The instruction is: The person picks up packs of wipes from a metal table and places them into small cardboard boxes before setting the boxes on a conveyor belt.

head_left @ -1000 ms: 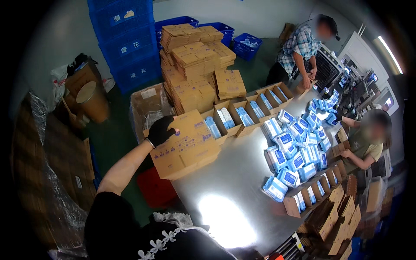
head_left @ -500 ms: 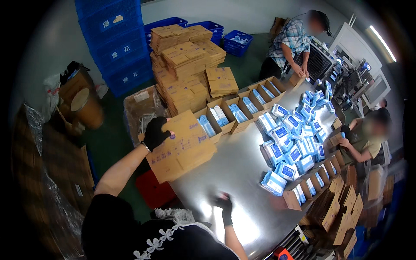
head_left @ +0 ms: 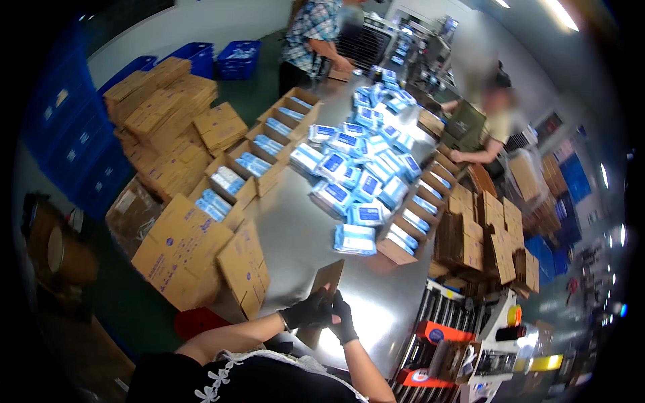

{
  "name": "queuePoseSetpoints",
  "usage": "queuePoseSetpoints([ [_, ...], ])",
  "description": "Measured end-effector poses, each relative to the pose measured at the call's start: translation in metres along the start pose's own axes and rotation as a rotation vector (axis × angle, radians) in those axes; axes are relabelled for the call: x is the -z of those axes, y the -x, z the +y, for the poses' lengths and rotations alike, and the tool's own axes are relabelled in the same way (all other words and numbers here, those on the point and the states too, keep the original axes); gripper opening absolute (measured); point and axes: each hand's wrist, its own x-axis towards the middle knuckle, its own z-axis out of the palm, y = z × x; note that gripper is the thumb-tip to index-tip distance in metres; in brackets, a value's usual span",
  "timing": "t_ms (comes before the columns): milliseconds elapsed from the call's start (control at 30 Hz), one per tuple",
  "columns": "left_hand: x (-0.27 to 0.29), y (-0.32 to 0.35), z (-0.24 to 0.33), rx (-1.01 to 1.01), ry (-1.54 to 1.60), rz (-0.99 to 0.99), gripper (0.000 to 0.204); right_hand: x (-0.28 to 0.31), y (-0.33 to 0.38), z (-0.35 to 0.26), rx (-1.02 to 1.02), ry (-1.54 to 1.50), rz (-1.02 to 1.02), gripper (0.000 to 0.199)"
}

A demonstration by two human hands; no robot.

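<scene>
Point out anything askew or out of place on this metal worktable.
One flattened carton sits askew beside the flattened-carton stack, turned to a different angle. The blue-and-white wipes packs lie in a loose heap, unlike those lined up in the open cartons.

A pale wall (head_left: pixel 235 28) runs across the upper left, broken by a dark rectangular panel (head_left: pixel 127 23). Below it lies a dark green floor (head_left: pixel 255 94), with a tall stack of blue plastic crates (head_left: pixel 74 154) at far left. A stainless-steel worktable (head_left: pixel 289 225) fills the centre, glare whitening its near end. Beside it, at lower right, stands a roller conveyor (head_left: pixel 437 309). A tube light (head_left: pixel 560 15) glows overhead at upper right.
</scene>
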Motion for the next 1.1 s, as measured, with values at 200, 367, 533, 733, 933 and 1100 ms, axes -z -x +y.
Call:
queuePoseSetpoints([
  [200, 0.007, -0.047, -0.062, 0.230, 0.198, -0.006, 0.083, -0.017, 0.002, 0.077, -0.224, -0.430, -0.080, 0.059],
  [367, 0.049, -0.032, -0.067, 0.007, 0.166, -0.082, 0.080, -0.014, 0.001, 0.040, -0.157, -0.547, -0.066, 0.070],
  [533, 0.040, 0.005, 0.002, 0.016, -0.945, 0.175, 0.029, 0.005, 0.017, -0.004, -0.035, 0.127, 0.677, 0.046],
  [733, -0.011, -0.052, -0.002, -0.429, -1.280, 0.302, 0.018, 0.025, 0.032, 0.018, 0.368, 0.902, 0.124, 0.009],
  [933, -0.036, -0.027, 0.005, -0.360, -1.025, 0.237, 0.053, 0.028, -0.011, 0.007, -0.185, 0.519, 0.488, 0.025],
  [1100, -0.036, -0.028, -0.033, -0.200, -1.119, 0.121, 0.087, 0.028, 0.017, 0.139, -0.200, -0.831, 0.314, 0.031],
])
